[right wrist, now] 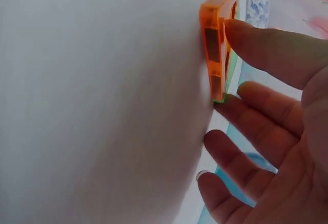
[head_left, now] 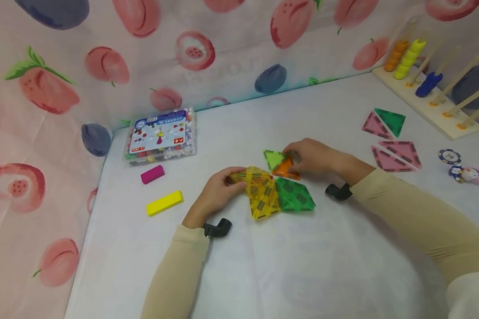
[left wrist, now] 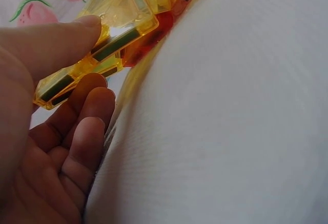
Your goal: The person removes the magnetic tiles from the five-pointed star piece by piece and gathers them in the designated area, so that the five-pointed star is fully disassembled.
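My left hand [head_left: 219, 190] pinches the left corner of some translucent yellow magnetic tiles [head_left: 264, 201], thumb on top and fingers beneath in the left wrist view. These yellow tiles overlap in layers, with a red-orange piece [left wrist: 154, 37] among them. My right hand [head_left: 313, 155] holds an orange triangular magnetic tile [head_left: 283, 169] between thumb and fingers. In the right wrist view the orange tile [right wrist: 214, 49] stands at a tilt. Beside it lies a lime green triangular tile [head_left: 273, 158]. Darker green tiles [head_left: 294, 195] adjoin the yellow ones on the right.
Pink triangular tiles [head_left: 391, 159] and a green one [head_left: 391, 121] lie at right, near a peg board [head_left: 423, 102], a round token [head_left: 449, 156] and a small figurine [head_left: 469, 174]. At left are a clear box [head_left: 159, 135], a magenta block [head_left: 152, 174] and a yellow block [head_left: 165, 203].
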Demonstrator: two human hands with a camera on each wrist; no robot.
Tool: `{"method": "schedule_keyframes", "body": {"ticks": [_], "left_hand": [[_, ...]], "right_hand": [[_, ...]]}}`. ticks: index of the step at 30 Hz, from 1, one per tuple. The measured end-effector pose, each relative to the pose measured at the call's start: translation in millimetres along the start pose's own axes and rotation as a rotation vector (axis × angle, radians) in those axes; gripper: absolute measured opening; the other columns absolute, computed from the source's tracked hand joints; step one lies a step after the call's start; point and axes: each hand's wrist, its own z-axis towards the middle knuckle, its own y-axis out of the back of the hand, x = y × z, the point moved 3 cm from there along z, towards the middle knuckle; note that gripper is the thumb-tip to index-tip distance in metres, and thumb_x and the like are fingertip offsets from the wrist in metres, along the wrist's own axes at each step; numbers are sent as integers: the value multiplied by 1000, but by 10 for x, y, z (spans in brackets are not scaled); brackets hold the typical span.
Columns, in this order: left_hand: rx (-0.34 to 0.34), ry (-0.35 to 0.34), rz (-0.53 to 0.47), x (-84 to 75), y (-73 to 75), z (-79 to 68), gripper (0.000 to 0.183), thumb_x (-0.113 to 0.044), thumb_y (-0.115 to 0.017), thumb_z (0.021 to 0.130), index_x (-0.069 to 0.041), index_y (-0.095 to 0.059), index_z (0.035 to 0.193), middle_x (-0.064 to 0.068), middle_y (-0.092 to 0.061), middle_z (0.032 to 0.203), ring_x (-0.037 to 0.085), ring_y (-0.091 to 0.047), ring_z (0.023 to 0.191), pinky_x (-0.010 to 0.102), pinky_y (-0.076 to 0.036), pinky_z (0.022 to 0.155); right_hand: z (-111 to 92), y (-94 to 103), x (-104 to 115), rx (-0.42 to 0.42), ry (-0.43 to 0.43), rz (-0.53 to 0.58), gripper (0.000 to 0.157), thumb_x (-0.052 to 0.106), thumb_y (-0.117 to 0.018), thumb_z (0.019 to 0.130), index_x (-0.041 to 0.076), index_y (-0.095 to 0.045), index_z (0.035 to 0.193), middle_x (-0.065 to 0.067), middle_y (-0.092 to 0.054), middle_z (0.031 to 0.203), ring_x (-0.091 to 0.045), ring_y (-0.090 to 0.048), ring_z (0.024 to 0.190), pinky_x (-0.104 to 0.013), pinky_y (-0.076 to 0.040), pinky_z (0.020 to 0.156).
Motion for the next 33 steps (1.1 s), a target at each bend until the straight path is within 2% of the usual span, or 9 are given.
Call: {"method": "schedule_keyframes", "body": {"ticks": [8, 13, 19, 26, 33], "left_hand": [[-5, 3, 6, 0, 1, 2, 38, -39, -64, 81, -34, -54, 117, -7, -57, 98, 15, -52, 81, 31, -43, 70], [-5, 2, 4, 5, 1, 5, 38, -39, -64, 81, -35, -54, 117, -8, -57, 98, 14, -52, 81, 32, -43, 70], [5, 5, 7, 9, 3, 7, 40, -43, -63, 80, -35, -54, 118, -7, -57, 98, 14, -52, 82, 32, -43, 70], [3, -5, 11, 7, -1, 15, 38, -38, -64, 81, -35, -54, 118, -7, -57, 98, 15, -52, 82, 32, -43, 70], [-1, 14, 20, -4, -4, 8, 38, -39, -63, 81, -36, -54, 117, -7, -57, 99, 15, -52, 82, 32, -43, 71]], "right_hand": [[18, -43, 89, 67, 54, 23, 42, 29, -66, 80, 13, -57, 118, -1, -58, 111, -19, -49, 101, -40, -36, 89], [-34, -27, 77, 44, 60, 50, 39, 30, -64, 82, 15, -58, 118, 0, -56, 115, -20, -48, 107, -41, -34, 92], [-244, 15, 59, 16, -13, 165, 44, 38, -61, 83, 17, -54, 121, 1, -55, 116, -18, -51, 102, -39, -42, 84], [-572, -66, 64, 68, 9, 272, 55, 50, -60, 79, 15, -53, 121, 2, -56, 116, -11, -56, 91, -34, -45, 80], [-663, -149, 81, 107, 28, 334, 57, 52, -60, 78, 17, -52, 122, 3, -54, 117, -11, -54, 95, -35, -43, 83]]}}
